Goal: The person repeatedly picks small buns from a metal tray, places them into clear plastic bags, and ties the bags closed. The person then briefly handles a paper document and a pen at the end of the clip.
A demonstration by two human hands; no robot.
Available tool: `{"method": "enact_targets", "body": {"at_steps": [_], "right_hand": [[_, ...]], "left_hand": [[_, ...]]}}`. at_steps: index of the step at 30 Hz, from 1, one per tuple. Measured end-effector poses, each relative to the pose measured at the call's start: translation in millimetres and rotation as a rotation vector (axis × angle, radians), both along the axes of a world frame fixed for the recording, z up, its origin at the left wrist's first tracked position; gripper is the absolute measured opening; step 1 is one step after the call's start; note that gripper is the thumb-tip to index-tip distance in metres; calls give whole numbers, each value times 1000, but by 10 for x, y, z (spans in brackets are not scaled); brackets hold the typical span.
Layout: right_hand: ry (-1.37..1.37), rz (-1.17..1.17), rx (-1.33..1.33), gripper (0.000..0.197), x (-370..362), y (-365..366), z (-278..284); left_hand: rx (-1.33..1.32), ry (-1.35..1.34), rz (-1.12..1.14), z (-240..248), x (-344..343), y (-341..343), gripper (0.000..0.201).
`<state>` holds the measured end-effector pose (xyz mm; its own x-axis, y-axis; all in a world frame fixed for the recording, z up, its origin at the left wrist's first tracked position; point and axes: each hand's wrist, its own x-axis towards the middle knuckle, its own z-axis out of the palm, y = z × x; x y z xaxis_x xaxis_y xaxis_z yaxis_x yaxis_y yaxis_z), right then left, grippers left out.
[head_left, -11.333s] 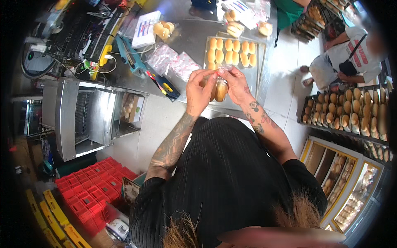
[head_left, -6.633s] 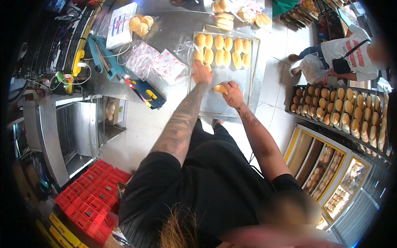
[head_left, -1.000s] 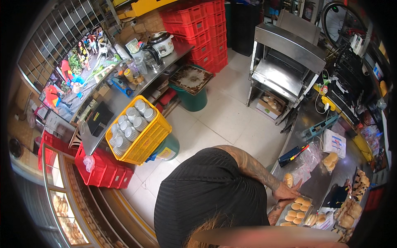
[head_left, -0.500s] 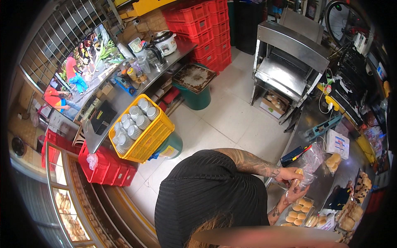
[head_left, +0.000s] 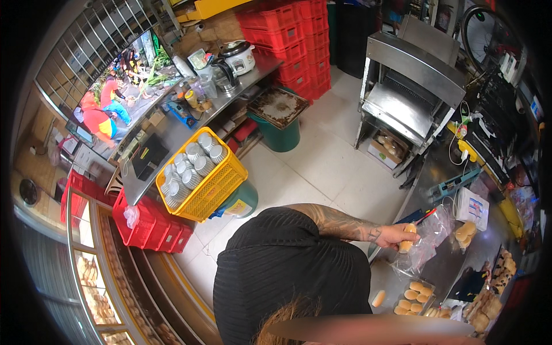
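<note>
Gently, a left hand (head_left: pixel 397 234) grips one bun (head_left: pixel 409 229) at the counter's (head_left: pixel 451 260) near edge

Fingers wrap the bun across its middle, leaving both ends bare, at the near edge of the steel counter. The hold opens only as wide as the bun is thick; whether it dents the crust is too small to tell. The right hand is out of view, so its grip cannot be told. Clear plastic bags (head_left: pixel 415 257) spread on the counter beside the bun; whether they touch it is unclear.

By its look, the bun is light and soft, apt to squash under a hard pinch, its smooth crust probably dry enough not to slip. Its middle, held lightly by the sides, seems the best place to take hold. The bags look thin, limp and slippery.

Farther along the same edge, a tray (head_left: pixel 393 299) bears more buns (head_left: pixel 415 294); a lone roll (head_left: pixel 378 298) shows on the side nearer the person. A bagged bun cluster (head_left: pixel 464 233) lies farther in from the edge, just beside a white pack (head_left: pixel 472 208).
</note>
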<state>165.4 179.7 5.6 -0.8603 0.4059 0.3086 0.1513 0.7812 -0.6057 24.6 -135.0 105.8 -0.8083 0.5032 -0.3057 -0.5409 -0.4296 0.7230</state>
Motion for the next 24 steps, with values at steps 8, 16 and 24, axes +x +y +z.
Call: {"method": "enact_targets", "body": {"at_steps": [8,16,24], "right_hand": [[-46,31,1,53,-69,32,-92],[-63,37,9,53,-81,61,-116],[-74,37,30,54,-63,153,-157]], "left_hand": [[-21,-24,-36,-25,48,-44,33],[-26,-59,-39,-60,81,-46,34],[-46,-86,-6,-116,100,-111,36]]}}
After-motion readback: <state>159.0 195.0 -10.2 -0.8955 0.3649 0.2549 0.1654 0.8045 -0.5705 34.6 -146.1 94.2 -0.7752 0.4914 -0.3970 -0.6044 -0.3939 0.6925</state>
